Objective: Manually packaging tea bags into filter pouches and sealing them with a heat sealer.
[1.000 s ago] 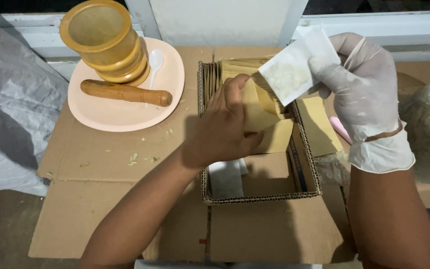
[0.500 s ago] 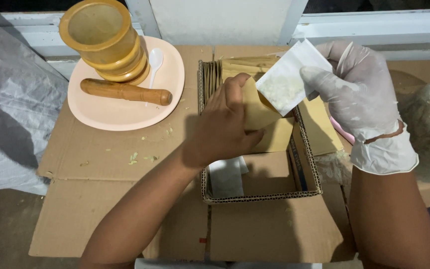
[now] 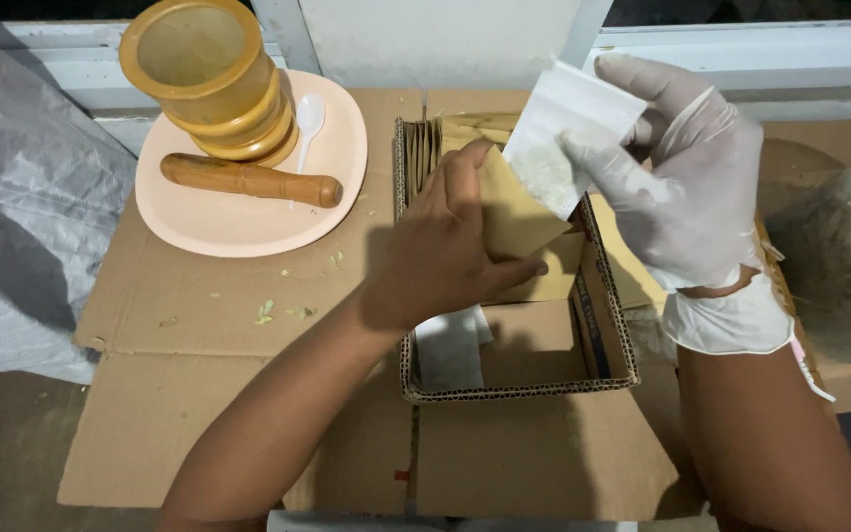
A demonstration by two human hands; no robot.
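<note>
My bare left hand grips a small brown paper envelope over a shallow cardboard tray. My right hand, in a white glove, pinches a white paper sachet holding pale powder, its lower corner at the envelope's open mouth. More brown envelopes stand filed at the tray's far end. Inside the tray lies another white sachet.
A peach plate at the back left carries a wooden mortar, a wooden pestle and a white plastic spoon. Flattened cardboard covers the surface, with green crumbs on it. Grey plastic sheeting lies left, a bag of dried herb right.
My right hand has brought the white sachet down and left, from above the tray to the mouth of the brown envelope. My left hand has stayed in place.
</note>
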